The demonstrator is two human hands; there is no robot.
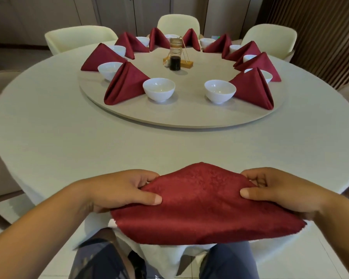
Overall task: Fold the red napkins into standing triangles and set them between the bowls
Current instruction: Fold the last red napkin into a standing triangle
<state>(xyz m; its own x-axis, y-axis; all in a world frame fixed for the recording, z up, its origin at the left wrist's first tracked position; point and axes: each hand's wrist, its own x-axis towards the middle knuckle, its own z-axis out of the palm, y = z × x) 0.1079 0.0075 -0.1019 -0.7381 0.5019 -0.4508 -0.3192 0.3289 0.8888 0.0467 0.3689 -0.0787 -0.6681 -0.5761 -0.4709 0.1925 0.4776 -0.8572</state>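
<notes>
A red napkin [206, 206] hangs over the table's near edge, held up in a broad folded shape. My left hand [117, 190] pinches its left side and my right hand [278, 188] pinches its right side, thumbs on top. On the round turntable [181, 115] stand several white bowls, the nearest two being the left bowl [158, 89] and the right bowl [220, 94]. Several red napkins folded into standing triangles sit between the bowls, among them one at the near left [125, 85] and one at the near right [254, 87]. The gap between the two nearest bowls holds nothing.
A condiment set [175, 57] with a dark bottle stands at the turntable's middle. A white cloth covers the round table [48, 137]. Cream chairs [79, 39] ring the far side. My legs show below the table edge.
</notes>
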